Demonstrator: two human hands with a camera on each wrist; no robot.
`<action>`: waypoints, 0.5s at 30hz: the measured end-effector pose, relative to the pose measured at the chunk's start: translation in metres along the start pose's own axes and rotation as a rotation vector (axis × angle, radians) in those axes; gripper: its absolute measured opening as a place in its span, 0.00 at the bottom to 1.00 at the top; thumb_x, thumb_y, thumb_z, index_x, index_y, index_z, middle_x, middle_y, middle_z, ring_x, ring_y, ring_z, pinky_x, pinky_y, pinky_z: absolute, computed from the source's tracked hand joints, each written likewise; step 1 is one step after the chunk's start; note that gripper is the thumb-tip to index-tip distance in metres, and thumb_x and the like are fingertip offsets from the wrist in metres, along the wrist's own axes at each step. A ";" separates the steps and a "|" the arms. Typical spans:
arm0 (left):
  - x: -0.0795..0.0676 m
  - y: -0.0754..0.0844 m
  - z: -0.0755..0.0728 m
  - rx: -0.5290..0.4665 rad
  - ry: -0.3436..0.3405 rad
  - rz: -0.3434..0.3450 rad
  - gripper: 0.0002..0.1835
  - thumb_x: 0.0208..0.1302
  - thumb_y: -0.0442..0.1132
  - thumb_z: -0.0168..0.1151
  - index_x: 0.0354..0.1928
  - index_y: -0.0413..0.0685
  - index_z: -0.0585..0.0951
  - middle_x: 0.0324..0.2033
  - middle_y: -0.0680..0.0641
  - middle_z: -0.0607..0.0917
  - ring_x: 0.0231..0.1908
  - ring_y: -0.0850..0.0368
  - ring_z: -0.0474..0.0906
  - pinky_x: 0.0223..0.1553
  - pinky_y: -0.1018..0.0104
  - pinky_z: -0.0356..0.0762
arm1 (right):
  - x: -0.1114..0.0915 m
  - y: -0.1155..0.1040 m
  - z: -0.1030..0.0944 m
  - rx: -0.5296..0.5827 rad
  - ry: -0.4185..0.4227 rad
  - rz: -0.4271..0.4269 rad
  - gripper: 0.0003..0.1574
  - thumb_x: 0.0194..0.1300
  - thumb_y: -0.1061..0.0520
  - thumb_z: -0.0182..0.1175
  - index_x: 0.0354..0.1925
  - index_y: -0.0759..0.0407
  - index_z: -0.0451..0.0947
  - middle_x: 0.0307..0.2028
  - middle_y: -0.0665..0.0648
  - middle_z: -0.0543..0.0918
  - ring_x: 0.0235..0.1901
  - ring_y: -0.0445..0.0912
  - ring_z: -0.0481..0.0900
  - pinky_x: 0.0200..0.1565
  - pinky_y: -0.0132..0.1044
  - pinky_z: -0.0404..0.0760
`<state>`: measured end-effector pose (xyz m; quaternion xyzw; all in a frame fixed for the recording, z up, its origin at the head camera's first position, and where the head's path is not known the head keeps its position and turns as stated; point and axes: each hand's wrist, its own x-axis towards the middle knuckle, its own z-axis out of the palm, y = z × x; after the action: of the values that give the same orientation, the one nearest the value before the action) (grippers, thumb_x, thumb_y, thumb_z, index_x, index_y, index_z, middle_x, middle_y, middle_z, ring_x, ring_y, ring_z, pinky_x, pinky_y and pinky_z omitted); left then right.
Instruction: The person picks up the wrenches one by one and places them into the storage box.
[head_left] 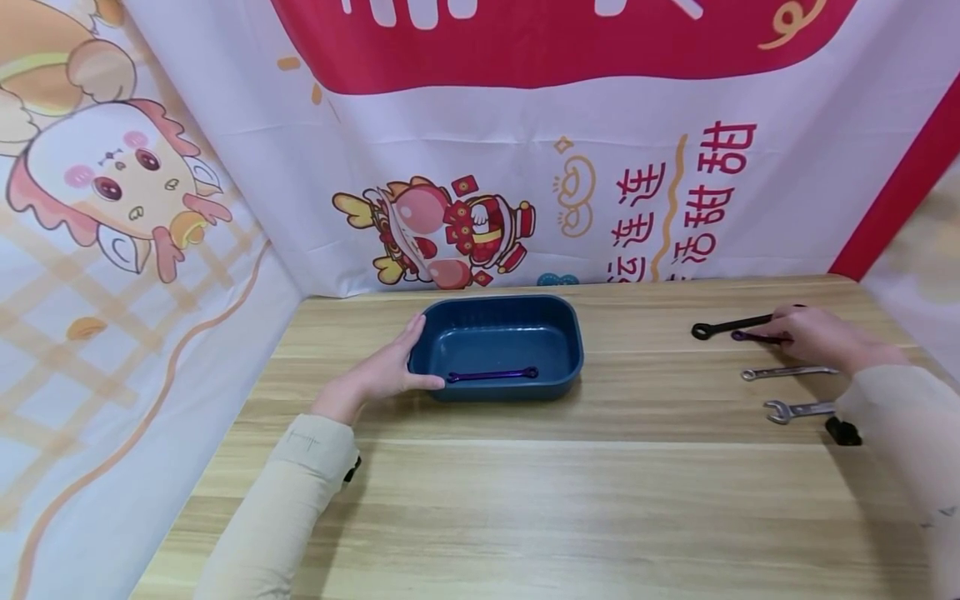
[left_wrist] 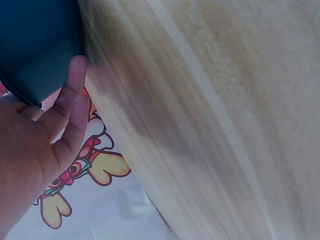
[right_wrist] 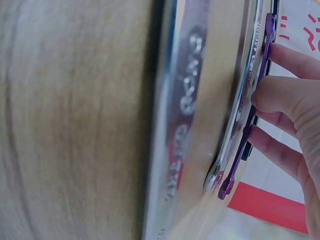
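Observation:
A dark blue rectangular bin (head_left: 498,343) stands near the back of the wooden table. Inside it, along the front wall, lies a purple wrench (head_left: 492,375). My left hand (head_left: 384,367) touches the bin's left end, thumb along the front rim and fingers extended toward the back corner. In the left wrist view, two fingers (left_wrist: 76,75) show beside the bin's outer wall. At the right, my right hand (head_left: 821,337) pinches a second purple wrench (right_wrist: 227,186) between thumb and fingers. That wrench is just in front of a black wrench (head_left: 735,325), partly hidden by the hand.
Nearer to me than the right hand lie a slim silver wrench (head_left: 786,372) and a thicker silver wrench (head_left: 802,410), the latter partly under the right sleeve (head_left: 892,417). Printed cloth (head_left: 465,133) hangs behind the table's back edge and along its left side.

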<state>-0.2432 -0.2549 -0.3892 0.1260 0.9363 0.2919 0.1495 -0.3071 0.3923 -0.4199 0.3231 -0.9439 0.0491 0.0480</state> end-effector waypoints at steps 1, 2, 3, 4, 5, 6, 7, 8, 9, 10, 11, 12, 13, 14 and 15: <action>0.000 0.000 0.000 -0.002 -0.001 -0.002 0.65 0.63 0.58 0.73 0.83 0.52 0.34 0.82 0.47 0.34 0.79 0.41 0.38 0.75 0.40 0.47 | 0.000 0.000 0.000 -0.002 -0.002 0.004 0.28 0.46 0.78 0.66 0.49 0.68 0.87 0.32 0.55 0.79 0.31 0.50 0.78 0.33 0.49 0.80; -0.001 0.001 0.000 -0.004 -0.001 -0.002 0.65 0.62 0.58 0.73 0.83 0.52 0.34 0.82 0.47 0.34 0.79 0.41 0.38 0.75 0.40 0.47 | 0.001 -0.001 0.000 -0.001 -0.008 0.008 0.28 0.46 0.78 0.66 0.49 0.68 0.87 0.33 0.55 0.79 0.31 0.50 0.77 0.33 0.48 0.80; -0.001 0.001 0.000 -0.005 -0.002 -0.002 0.65 0.62 0.58 0.73 0.83 0.52 0.34 0.82 0.47 0.34 0.79 0.41 0.37 0.75 0.40 0.47 | 0.001 -0.001 -0.001 0.001 -0.012 0.012 0.28 0.47 0.78 0.66 0.49 0.68 0.87 0.33 0.55 0.79 0.31 0.50 0.77 0.33 0.48 0.80; -0.001 0.001 0.000 -0.006 -0.003 -0.003 0.65 0.62 0.58 0.73 0.83 0.51 0.34 0.82 0.47 0.34 0.79 0.41 0.37 0.75 0.40 0.47 | 0.001 -0.001 -0.001 0.005 -0.018 0.018 0.29 0.47 0.78 0.66 0.50 0.68 0.87 0.33 0.56 0.79 0.31 0.49 0.77 0.32 0.48 0.80; -0.001 0.001 0.000 -0.007 -0.003 -0.002 0.65 0.62 0.58 0.73 0.83 0.51 0.34 0.82 0.46 0.34 0.79 0.40 0.37 0.75 0.40 0.47 | 0.001 -0.001 -0.001 0.007 -0.024 0.024 0.29 0.47 0.78 0.65 0.50 0.68 0.87 0.33 0.56 0.79 0.31 0.49 0.77 0.32 0.48 0.80; -0.001 0.000 0.000 -0.007 -0.003 0.000 0.65 0.63 0.58 0.73 0.83 0.51 0.34 0.82 0.46 0.34 0.79 0.40 0.38 0.74 0.39 0.47 | 0.001 -0.001 -0.001 0.008 -0.030 0.028 0.29 0.47 0.78 0.66 0.50 0.68 0.87 0.33 0.56 0.79 0.31 0.49 0.76 0.32 0.48 0.80; 0.000 0.000 0.000 -0.007 -0.002 0.001 0.65 0.63 0.58 0.72 0.83 0.51 0.34 0.82 0.46 0.34 0.79 0.40 0.38 0.74 0.39 0.47 | 0.001 -0.002 -0.002 0.008 -0.035 0.032 0.29 0.47 0.79 0.66 0.50 0.68 0.87 0.33 0.57 0.79 0.31 0.49 0.77 0.32 0.48 0.80; 0.000 0.000 0.000 -0.006 -0.001 0.002 0.64 0.63 0.58 0.72 0.83 0.51 0.34 0.82 0.45 0.34 0.79 0.39 0.38 0.74 0.39 0.47 | 0.001 -0.002 -0.002 0.011 -0.040 0.032 0.29 0.47 0.79 0.66 0.50 0.68 0.86 0.33 0.57 0.79 0.31 0.49 0.77 0.32 0.48 0.80; 0.001 0.000 0.000 -0.007 -0.001 0.002 0.64 0.63 0.58 0.72 0.83 0.52 0.34 0.82 0.46 0.34 0.79 0.39 0.38 0.74 0.39 0.47 | 0.001 -0.002 -0.002 0.013 -0.043 0.034 0.29 0.47 0.79 0.66 0.50 0.68 0.87 0.33 0.57 0.79 0.31 0.49 0.76 0.32 0.47 0.79; 0.001 0.000 0.000 -0.007 -0.001 0.002 0.64 0.63 0.58 0.72 0.83 0.52 0.34 0.82 0.46 0.34 0.79 0.39 0.38 0.74 0.38 0.47 | 0.001 -0.002 -0.002 0.017 -0.046 0.035 0.28 0.48 0.79 0.66 0.50 0.68 0.87 0.32 0.56 0.79 0.30 0.49 0.75 0.31 0.46 0.78; 0.001 0.000 0.000 -0.006 0.000 0.005 0.64 0.63 0.58 0.72 0.83 0.51 0.34 0.82 0.45 0.34 0.79 0.39 0.38 0.74 0.38 0.47 | 0.001 -0.003 -0.003 0.015 -0.043 0.030 0.27 0.48 0.78 0.67 0.50 0.67 0.87 0.32 0.56 0.78 0.30 0.48 0.74 0.31 0.45 0.78; 0.001 0.000 0.000 -0.007 0.001 0.005 0.64 0.63 0.58 0.72 0.83 0.51 0.34 0.82 0.46 0.34 0.79 0.39 0.38 0.74 0.39 0.47 | 0.001 -0.003 -0.003 0.014 -0.043 0.029 0.26 0.49 0.77 0.68 0.49 0.67 0.87 0.31 0.54 0.78 0.30 0.47 0.73 0.31 0.44 0.78; 0.001 0.000 0.001 -0.008 0.001 0.005 0.64 0.63 0.57 0.73 0.83 0.51 0.34 0.82 0.46 0.34 0.79 0.39 0.38 0.74 0.39 0.47 | 0.001 -0.004 -0.003 0.014 -0.044 0.028 0.26 0.50 0.77 0.68 0.50 0.66 0.88 0.31 0.54 0.78 0.30 0.47 0.73 0.31 0.44 0.78; 0.000 0.001 0.001 -0.009 0.000 0.006 0.64 0.63 0.57 0.73 0.83 0.51 0.34 0.82 0.46 0.34 0.79 0.40 0.38 0.74 0.39 0.47 | 0.001 -0.004 -0.004 0.013 -0.044 0.026 0.25 0.51 0.76 0.68 0.50 0.66 0.88 0.31 0.53 0.77 0.29 0.46 0.72 0.30 0.44 0.77; 0.000 0.001 0.001 -0.010 0.001 0.006 0.64 0.63 0.57 0.73 0.83 0.51 0.34 0.82 0.45 0.34 0.79 0.40 0.38 0.75 0.40 0.47 | 0.002 -0.005 -0.004 0.013 -0.047 0.030 0.25 0.52 0.76 0.68 0.50 0.66 0.88 0.30 0.53 0.77 0.29 0.46 0.72 0.30 0.44 0.77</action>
<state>-0.2429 -0.2537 -0.3891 0.1281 0.9344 0.2972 0.1488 -0.3052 0.3879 -0.4150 0.3103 -0.9491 0.0485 0.0231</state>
